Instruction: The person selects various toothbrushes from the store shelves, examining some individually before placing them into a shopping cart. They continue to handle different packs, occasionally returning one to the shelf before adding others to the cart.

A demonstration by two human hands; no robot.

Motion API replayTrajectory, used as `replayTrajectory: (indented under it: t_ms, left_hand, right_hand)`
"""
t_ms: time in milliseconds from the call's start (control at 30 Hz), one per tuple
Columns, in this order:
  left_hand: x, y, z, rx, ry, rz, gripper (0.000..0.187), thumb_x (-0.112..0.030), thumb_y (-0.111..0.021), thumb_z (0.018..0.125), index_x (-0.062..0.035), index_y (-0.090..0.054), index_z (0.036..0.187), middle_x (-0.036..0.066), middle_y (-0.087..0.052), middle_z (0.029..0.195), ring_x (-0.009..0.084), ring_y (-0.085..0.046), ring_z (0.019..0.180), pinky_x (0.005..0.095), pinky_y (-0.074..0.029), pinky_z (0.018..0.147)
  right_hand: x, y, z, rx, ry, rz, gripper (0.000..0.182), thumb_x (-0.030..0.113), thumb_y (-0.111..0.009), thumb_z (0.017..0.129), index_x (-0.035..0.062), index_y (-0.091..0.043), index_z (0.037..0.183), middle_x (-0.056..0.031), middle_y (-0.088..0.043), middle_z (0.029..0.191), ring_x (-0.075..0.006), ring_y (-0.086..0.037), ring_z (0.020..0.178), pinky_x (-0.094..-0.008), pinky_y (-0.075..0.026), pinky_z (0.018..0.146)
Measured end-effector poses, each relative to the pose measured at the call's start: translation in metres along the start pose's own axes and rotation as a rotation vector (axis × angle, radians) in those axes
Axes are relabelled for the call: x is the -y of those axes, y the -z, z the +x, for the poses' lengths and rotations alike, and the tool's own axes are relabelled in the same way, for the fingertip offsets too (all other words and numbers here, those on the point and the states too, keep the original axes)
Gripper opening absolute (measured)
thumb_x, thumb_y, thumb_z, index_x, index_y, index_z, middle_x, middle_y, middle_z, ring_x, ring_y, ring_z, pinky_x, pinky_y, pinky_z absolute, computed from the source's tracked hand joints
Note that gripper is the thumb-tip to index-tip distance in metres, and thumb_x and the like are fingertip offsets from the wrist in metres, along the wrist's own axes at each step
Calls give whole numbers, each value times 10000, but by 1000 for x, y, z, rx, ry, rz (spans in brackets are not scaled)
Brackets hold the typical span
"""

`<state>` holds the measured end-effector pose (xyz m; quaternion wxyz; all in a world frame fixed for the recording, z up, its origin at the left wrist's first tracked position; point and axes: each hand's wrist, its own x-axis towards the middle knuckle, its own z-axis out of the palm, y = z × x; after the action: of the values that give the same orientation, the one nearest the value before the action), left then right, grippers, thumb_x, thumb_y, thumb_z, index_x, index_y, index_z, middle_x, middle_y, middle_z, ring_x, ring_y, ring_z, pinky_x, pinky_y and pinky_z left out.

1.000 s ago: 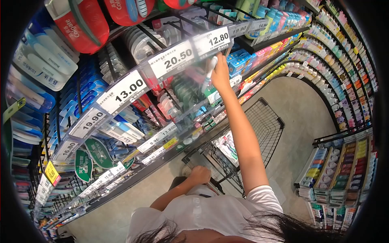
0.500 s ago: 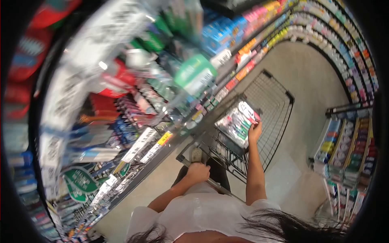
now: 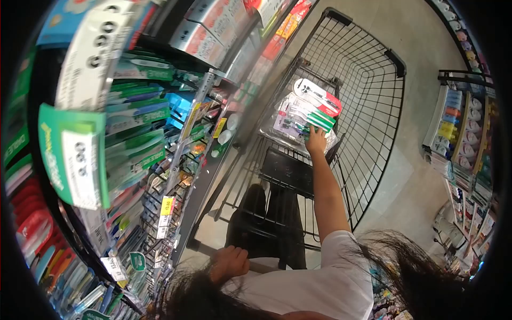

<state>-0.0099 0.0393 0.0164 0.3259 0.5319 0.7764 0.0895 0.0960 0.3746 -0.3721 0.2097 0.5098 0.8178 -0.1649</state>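
The black wire shopping cart (image 3: 368,106) stands in front of me. Near its handle end lies a pile of flat packages, among them a red, white and black pack (image 3: 318,97) and a green-and-white striped pack (image 3: 321,120). My right hand (image 3: 317,141) reaches into the cart, its fingers closed at the lower edge of the striped pack. Clear plastic packaging (image 3: 282,124) shows to the left of the fingers. My left hand (image 3: 230,262) is wrapped round the cart handle (image 3: 266,265); hair partly covers the wrist.
Shelves with hanging packs (image 3: 136,117) and price tags (image 3: 85,165) run close along the left side. Another product rack (image 3: 458,128) stands to the right, across the aisle floor (image 3: 384,192). The cart's child-seat panel (image 3: 288,168) is between me and the packages.
My right hand has shifted from the red-edged pack's side down to the striped pack. The cart appears larger and higher in view, and the left-hand shelves show different products.
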Motion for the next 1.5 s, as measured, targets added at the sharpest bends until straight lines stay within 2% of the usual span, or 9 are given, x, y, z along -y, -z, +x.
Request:
replayTrajectory:
  t_ms: [200,367,600,833,900,1033,1133,1233,1500]
  left_hand:
    - [7,3,-6,215,15,-120,205,-222,-689,699,-120,-511,707,42,-436,560,231,-516,511,379,-433,424]
    - [15,-22,-27,-60,-90,-130,201,-249,-667,731,-113,-519,737,67,-499,596,252,-560,559,407,-454,467]
    - [6,-11,-11,379,114,-48,212,-305,-632,751,-121,-528,735,53,-546,644,261,-590,621,398,-469,521]
    - [7,-11,-14,77,18,-122,142,-262,-620,704,-151,-533,717,25,-523,662,246,-544,616,361,-455,548]
    - [2,-10,-10,44,30,-95,123,-240,-613,693,-154,-533,729,16,-522,668,224,-547,628,346,-451,547]
    - [4,-19,-14,-74,-35,-30,113,-199,-588,679,-141,-550,768,11,-527,712,198,-551,675,341,-452,557]
    - [-1,-15,-13,-115,-17,33,113,-221,-571,696,-113,-587,726,40,-586,659,225,-594,653,374,-489,565]
    - [-8,-4,-15,-173,-9,43,181,-258,-551,721,-91,-608,680,80,-625,628,259,-626,618,409,-504,540]
    - [-11,-8,-21,-103,49,26,232,-268,-518,738,-96,-670,703,146,-650,680,321,-645,637,449,-512,566]
  right_hand:
    - [5,-30,-1,-133,34,-161,572,223,-765,650,173,-501,1155,-108,-469,1135,-288,-461,1091,-400,-401,842]
    - [0,-27,-20,-69,155,-198,363,173,-662,741,134,-544,1082,-95,-498,1108,-271,-472,1079,-398,-394,833]
    - [-1,-25,-19,31,18,-99,277,156,-476,867,118,-506,1140,-91,-506,1187,-262,-464,1144,-425,-388,905]
    - [-4,-29,-21,106,74,-182,425,92,-640,730,159,-531,1135,-112,-427,1264,-294,-416,1189,-462,-384,939]
    - [-12,-33,-26,89,161,-157,284,150,-526,834,177,-568,1114,-105,-540,1158,-300,-491,1134,-463,-420,894]
    - [-10,24,-61,-58,268,-55,214,176,-386,924,136,-564,1034,-120,-632,907,-314,-630,864,-440,-511,708]
    - [-7,98,-100,-71,196,92,374,163,-661,759,112,-506,1095,-183,-625,923,-374,-616,860,-468,-492,693]
    - [-11,164,-133,-244,243,457,529,161,-710,732,75,-464,1193,-242,-605,981,-435,-580,918,-477,-463,751]
    - [114,405,-246,-600,732,1056,634,115,-721,725,36,-443,1290,-130,-561,1151,-222,-552,1044,-334,-436,890]
